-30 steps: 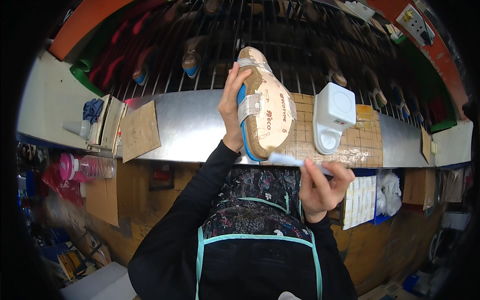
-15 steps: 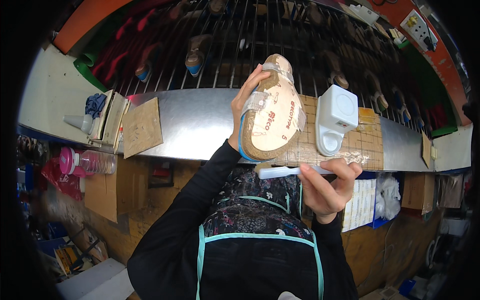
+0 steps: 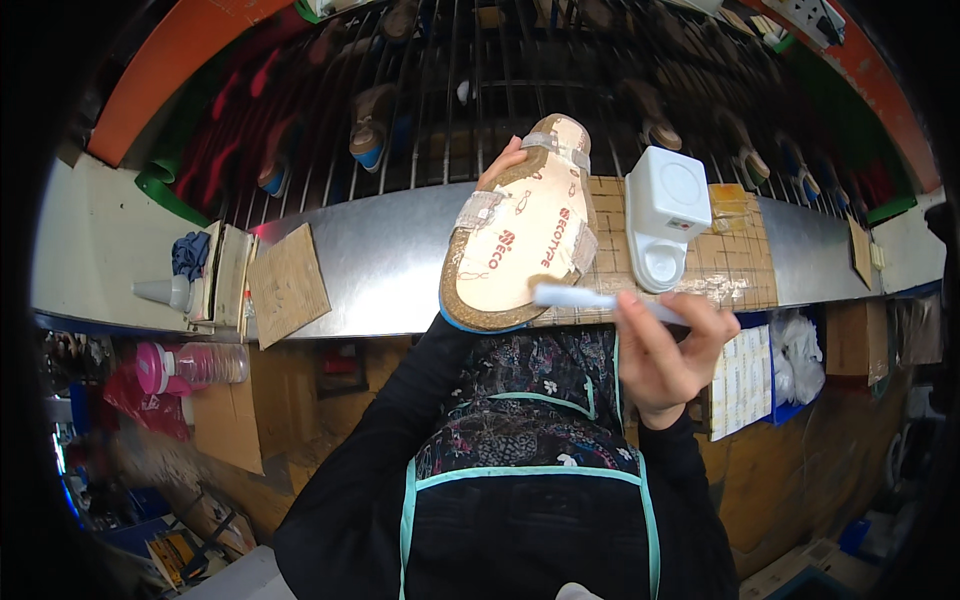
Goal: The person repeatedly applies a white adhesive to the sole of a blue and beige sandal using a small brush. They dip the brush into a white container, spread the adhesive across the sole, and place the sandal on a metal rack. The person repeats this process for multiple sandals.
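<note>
My left hand (image 3: 507,160) is wrapped behind a shoe last with a sandal on it, its pale insole board (image 3: 520,225) turned up toward me. Cork-brown edging runs round the board, grey straps fold over its sides, and a strip of blue shows at the lower rim. Most of the left palm is hidden behind the last. In my right hand (image 3: 672,355) is a brush with a white handle (image 3: 580,297), pinched between thumb and fingers. Its tip lies at the lower right edge of the board; whether it touches cannot be told.
A white glue dispenser (image 3: 668,200) with a small cup stands right of the shoe on a taped cardboard sheet (image 3: 740,270). Beyond the metal bench (image 3: 380,240), a rack of rods (image 3: 450,100) carries several lasted shoes. A cardboard piece (image 3: 288,285) lies left; a pink-capped bottle (image 3: 205,365) stands below.
The shoe has come a little left and lower, tilting more to the left. My right hand has lifted the brush from below the shoe up to its lower edge.
</note>
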Tool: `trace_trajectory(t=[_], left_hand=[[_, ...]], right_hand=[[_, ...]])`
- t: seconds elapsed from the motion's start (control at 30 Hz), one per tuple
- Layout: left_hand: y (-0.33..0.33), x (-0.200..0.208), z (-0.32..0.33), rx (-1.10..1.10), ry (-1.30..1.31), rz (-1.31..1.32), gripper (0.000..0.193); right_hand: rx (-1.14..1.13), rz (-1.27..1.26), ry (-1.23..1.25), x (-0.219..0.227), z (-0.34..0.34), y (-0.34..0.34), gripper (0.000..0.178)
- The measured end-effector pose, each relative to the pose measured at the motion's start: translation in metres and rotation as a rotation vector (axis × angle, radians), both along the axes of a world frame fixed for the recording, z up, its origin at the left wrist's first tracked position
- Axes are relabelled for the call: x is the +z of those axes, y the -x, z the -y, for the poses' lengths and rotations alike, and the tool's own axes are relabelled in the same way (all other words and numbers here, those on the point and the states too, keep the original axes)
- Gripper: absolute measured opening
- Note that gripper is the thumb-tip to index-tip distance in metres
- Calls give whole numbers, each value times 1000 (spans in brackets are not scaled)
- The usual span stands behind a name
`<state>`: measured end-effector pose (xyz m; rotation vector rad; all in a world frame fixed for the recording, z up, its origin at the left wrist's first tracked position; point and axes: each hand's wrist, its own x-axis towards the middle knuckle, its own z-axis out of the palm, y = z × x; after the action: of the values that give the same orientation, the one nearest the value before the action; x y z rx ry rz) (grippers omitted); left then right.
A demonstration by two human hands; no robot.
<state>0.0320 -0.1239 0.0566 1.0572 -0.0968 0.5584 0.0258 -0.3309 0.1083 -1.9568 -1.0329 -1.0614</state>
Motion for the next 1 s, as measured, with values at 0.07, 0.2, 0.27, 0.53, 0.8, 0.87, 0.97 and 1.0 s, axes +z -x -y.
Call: trace_trajectory(t=[0.07,0.2,0.27,0.53,0.8,0.87,0.97,1.0], left_hand=[[0,-2,-1,-35,34,1,63],[-7,-13,-7,-101,21,95,63],[-12,-20,-10,-136,2,156,63],[-13,-35,-12,-279,72,225,69],[-3,-32,-7,-145,-105,182,81],[5,-29,-4,-97,-142,158,84],[12,-24,-1,-29,-200,140,89],[14,-23,0,-12,-215,133,91]], right_hand=[[146,42,25,-1,-1,4,41],[211,6,-50,-4,-2,2,40],[109,20,-37,-5,-1,1,38],[193,9,-71,-11,-1,2,44],[262,-91,-154,-20,1,-1,41],[187,-79,-130,-21,3,-2,41],[204,-72,-98,-23,4,-1,41],[212,-84,-106,-25,5,1,40]])
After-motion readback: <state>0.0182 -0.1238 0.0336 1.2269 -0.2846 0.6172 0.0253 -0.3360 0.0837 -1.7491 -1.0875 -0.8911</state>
